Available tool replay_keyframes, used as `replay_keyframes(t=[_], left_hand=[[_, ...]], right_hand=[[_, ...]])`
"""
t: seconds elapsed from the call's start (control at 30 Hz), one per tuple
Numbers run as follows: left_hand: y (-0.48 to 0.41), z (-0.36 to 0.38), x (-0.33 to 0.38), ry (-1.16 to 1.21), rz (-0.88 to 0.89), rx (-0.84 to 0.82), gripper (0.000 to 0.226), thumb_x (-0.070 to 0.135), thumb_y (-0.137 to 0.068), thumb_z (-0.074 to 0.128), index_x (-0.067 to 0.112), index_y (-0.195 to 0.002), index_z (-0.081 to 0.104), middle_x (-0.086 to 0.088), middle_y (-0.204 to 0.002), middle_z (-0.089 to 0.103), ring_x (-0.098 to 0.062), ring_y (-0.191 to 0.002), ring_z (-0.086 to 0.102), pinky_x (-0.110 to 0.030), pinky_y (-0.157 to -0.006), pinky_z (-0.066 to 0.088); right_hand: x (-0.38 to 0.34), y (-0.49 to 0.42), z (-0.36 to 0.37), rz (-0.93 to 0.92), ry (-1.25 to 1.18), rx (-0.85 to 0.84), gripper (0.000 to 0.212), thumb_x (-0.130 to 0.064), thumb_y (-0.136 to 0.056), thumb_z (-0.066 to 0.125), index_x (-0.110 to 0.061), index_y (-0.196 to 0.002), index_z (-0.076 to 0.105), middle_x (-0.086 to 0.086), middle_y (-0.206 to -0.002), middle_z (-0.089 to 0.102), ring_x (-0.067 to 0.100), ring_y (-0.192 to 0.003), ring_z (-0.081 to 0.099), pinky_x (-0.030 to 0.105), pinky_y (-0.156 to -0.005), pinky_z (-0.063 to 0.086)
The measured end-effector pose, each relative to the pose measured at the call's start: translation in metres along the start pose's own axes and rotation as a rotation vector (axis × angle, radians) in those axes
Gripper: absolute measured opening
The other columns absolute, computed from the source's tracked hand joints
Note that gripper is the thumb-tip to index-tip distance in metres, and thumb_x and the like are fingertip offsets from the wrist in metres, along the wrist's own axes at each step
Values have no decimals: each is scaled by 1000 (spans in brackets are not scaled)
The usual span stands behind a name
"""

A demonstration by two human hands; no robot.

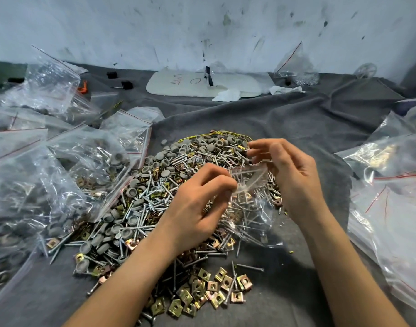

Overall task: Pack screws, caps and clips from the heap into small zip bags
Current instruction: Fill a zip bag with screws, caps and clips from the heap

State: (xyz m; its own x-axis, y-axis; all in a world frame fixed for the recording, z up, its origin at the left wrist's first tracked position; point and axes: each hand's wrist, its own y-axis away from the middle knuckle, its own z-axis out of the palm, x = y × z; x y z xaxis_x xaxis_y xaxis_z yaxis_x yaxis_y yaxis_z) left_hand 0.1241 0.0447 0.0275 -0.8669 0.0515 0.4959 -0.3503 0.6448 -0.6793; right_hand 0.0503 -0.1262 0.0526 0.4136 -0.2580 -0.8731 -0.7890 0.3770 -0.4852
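One grey cloth [296, 119] covers the table from the stained white wall [202, 24] to my forearms. Many clear zip bags with red seal lines flank it: filled bags [61, 166] of caps and screws piled at left, flatter bags [390, 208] stacked at right. Between them, in the middle of the cloth, lies the heap [150, 192], a mix of silver screws [145, 197], grey round caps [178, 149] and brass-coloured square clips [202, 291], the clips thickest at the near edge. Beyond the heap, against the wall, a white foam board [190, 86] with red marker scrawl lies flat, crumpled white tissue [226, 95] at its near edge. Over the right side of the heap I hold both grips raised. My left grip [197, 199] is narrow, fingers curled, pinching the left edge of the small zip bag [249, 178]. My right grip [289, 171] pinches the bag's upper right corner with the thumb, the other fingers loosely curled above it. The small zip bag hangs between the two, its red-lined mouth upward and its lower part sagging onto the heap, with screws showing through the clear film. A few small black parts [127, 84] sit on the cloth left of the board.
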Motion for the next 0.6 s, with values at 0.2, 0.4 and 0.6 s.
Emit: replay_keyframes(t=[0.2, 0.4, 0.6], left_hand=[[-1, -1, 1, 20, -54, 210, 12, 11, -89, 48, 16, -99, 51, -10, -93, 59, -15, -81, 56, -28, -69, 52], [-1, -5, 1, 13, -77, 297, 10, 9, -91, 46, 13, -98, 51, -10, -91, 58, -17, -80, 55, -28, -68, 49], [-2, -4, 1, 37, -67, 287, 11, 6, -90, 46, 13, -97, 51, -12, -90, 58, -19, -78, 57, -21, -70, 50]], right_hand=[[19, -5, -11, 181, 616, 54, 25, -4, -85, 63, -27, -77, 65, -9, -79, 67, 4, -71, 57, 18, -67, 42], [26, -4, -11, 320, 1058, -263, 15, -9, -82, 68, -17, -94, 70, -10, -86, 50, 16, -90, 52, 23, -69, 30], [24, -4, -8, 364, 1103, -256, 12, -10, -86, 65, -16, -96, 69, 1, -98, 64, 24, -99, 56, 26, -73, 36]])
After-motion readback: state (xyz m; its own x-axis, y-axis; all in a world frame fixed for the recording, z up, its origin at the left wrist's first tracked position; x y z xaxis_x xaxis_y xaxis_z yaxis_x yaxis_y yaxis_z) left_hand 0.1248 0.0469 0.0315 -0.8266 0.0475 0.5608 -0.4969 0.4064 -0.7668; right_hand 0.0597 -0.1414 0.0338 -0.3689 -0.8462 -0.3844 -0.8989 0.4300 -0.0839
